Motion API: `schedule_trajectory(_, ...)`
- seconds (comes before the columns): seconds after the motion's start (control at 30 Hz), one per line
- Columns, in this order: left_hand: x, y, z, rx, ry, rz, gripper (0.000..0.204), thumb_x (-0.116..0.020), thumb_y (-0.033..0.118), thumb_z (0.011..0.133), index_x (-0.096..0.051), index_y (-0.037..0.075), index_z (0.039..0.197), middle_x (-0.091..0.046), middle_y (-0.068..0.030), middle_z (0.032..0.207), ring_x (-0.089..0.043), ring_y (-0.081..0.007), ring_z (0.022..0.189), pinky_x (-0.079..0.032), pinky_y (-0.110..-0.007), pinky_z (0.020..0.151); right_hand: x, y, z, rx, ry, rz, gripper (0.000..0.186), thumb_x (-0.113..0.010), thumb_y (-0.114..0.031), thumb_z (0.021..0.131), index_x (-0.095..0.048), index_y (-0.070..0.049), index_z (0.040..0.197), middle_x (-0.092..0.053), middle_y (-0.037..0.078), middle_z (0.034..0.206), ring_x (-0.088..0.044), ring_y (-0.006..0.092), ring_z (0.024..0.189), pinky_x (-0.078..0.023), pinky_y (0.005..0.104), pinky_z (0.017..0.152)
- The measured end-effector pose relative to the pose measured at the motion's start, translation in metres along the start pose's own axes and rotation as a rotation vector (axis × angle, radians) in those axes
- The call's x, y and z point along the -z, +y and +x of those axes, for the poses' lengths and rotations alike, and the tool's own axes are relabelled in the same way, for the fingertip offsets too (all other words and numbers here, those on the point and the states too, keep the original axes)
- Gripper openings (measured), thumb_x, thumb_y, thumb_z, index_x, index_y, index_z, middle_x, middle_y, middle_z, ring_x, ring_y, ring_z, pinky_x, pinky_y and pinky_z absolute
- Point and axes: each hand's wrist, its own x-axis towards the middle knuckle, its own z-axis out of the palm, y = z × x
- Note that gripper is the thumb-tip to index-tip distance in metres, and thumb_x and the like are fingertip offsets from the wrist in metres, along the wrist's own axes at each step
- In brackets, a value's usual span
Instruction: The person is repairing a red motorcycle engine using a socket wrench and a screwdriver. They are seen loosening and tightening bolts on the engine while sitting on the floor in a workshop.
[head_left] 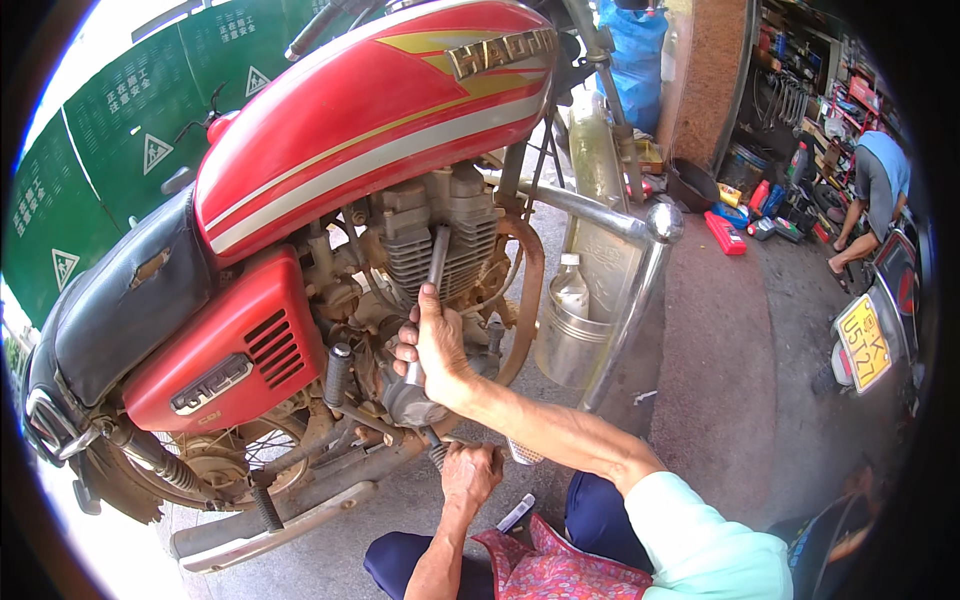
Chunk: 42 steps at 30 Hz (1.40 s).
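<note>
My right hand is wrapped round a straight steel bar, held upright in front of the finned engine of a red motorcycle. The lower end of the bar is beside the round engine cover; whether it joins anything there is hidden. Lower down, my left hand is closed beside a rubber-covered foot peg. What its fingers grip is hidden. To the left of the cover stands a black rubber-covered lever.
A chrome crash bar with a ball end juts out right of the engine. Behind it, a metal holder carries a plastic bottle. At right, another person bends near scattered tools and a parked motorcycle. Green panels stand behind.
</note>
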Motion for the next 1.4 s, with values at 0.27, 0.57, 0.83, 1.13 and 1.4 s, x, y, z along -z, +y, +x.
schedule_trajectory(0.27, 0.002, 0.001, -0.002, -0.028, 0.015, 0.026, 0.018, -0.064, 0.018, 0.077, -0.063, 0.003, 0.066, -0.065, -0.0136, 0.068, -0.063, -0.0326, 0.067, -0.049, -0.04, 0.072, 0.085, -0.124, 0.001, -0.144, -0.279, -0.732, 0.056, -0.047, -0.061, 0.092, -0.046, -0.006, 0.078, -0.034, -0.005, 0.054, -0.036, 0.0051, 0.037, -0.037, 0.0248, 0.032)
schedule_trajectory(0.57, 0.003, 0.001, 0.0, -0.013, 0.035, 0.003, 0.019, -0.065, 0.018, 0.076, -0.063, 0.003, 0.065, -0.064, -0.0137, 0.065, -0.061, -0.0335, 0.064, -0.049, -0.042, 0.071, 0.097, -0.135, 0.024, -0.128, -0.161, -1.136, 0.063, -0.039, -0.068, 0.09, -0.045, -0.008, 0.072, -0.033, -0.005, 0.052, -0.038, 0.0073, 0.04, -0.034, 0.0242, 0.034)
schedule_trajectory(0.83, 0.004, 0.001, 0.002, -0.003, -0.013, 0.034, 0.017, -0.063, 0.018, 0.078, -0.065, 0.005, 0.069, -0.066, -0.0144, 0.067, -0.064, -0.0297, 0.065, -0.047, -0.04, 0.075, 0.019, 0.002, -0.004, 0.106, -0.021, -0.08, 0.05, -0.053, -0.059, 0.09, -0.041, -0.011, 0.085, -0.038, -0.005, 0.06, -0.037, 0.0071, 0.043, -0.035, 0.0253, 0.038)
schedule_trajectory(1.13, 0.006, 0.005, -0.001, -0.018, 0.015, 0.073, 0.019, -0.063, 0.019, 0.08, -0.062, 0.004, 0.069, -0.065, -0.0148, 0.069, -0.064, -0.0312, 0.068, -0.048, -0.041, 0.075, 0.06, -0.079, -0.015, 0.007, -0.264, -0.5, 0.049, -0.044, -0.056, 0.095, -0.043, -0.008, 0.082, -0.037, -0.006, 0.058, -0.036, 0.0041, 0.039, -0.037, 0.0222, 0.032)
schedule_trajectory(1.4, 0.004, 0.003, -0.001, -0.026, 0.01, 0.055, 0.017, -0.063, 0.018, 0.079, -0.063, 0.004, 0.069, -0.065, -0.0144, 0.069, -0.064, -0.0306, 0.068, -0.048, -0.04, 0.075, 0.097, -0.174, 0.04, -0.14, -0.398, -1.202, 0.061, -0.043, -0.062, 0.093, -0.046, -0.004, 0.073, -0.034, -0.004, 0.049, -0.039, 0.0044, 0.037, -0.037, 0.0226, 0.032)
